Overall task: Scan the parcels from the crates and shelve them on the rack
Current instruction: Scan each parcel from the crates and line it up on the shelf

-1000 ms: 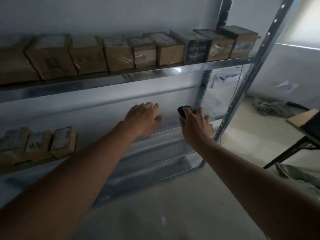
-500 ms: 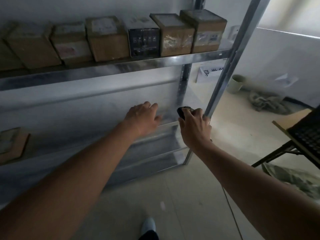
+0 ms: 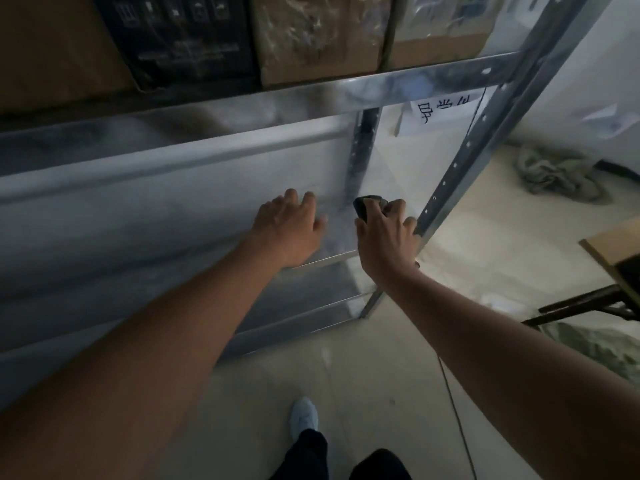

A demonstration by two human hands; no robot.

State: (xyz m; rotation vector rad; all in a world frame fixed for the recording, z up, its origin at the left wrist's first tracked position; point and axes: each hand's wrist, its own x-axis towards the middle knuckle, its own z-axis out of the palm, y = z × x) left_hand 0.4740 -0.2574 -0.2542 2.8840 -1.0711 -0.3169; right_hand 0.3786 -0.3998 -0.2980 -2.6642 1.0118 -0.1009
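Observation:
A metal rack (image 3: 446,181) fills the left and top of the head view. On its upper shelf stand parcels: a black printed box (image 3: 183,39), a brown taped carton (image 3: 318,36) and another carton (image 3: 443,32) at the right end. My left hand (image 3: 289,228) is stretched out with relaxed fingers over the bare middle shelf and holds nothing. My right hand (image 3: 386,242) grips a small black scanner (image 3: 365,206) beside the rack's front right post.
A white paper sign (image 3: 441,110) hangs behind the rack. A grey cloth heap (image 3: 554,171) lies on the floor at the right. A table corner (image 3: 616,251) juts in from the right edge. My foot (image 3: 303,415) stands on the pale floor; a thin cable (image 3: 457,410) trails down.
The view has swung right and down along the rack. The left parcels have left the frame and my foot has come into view. Both hands keep their pose.

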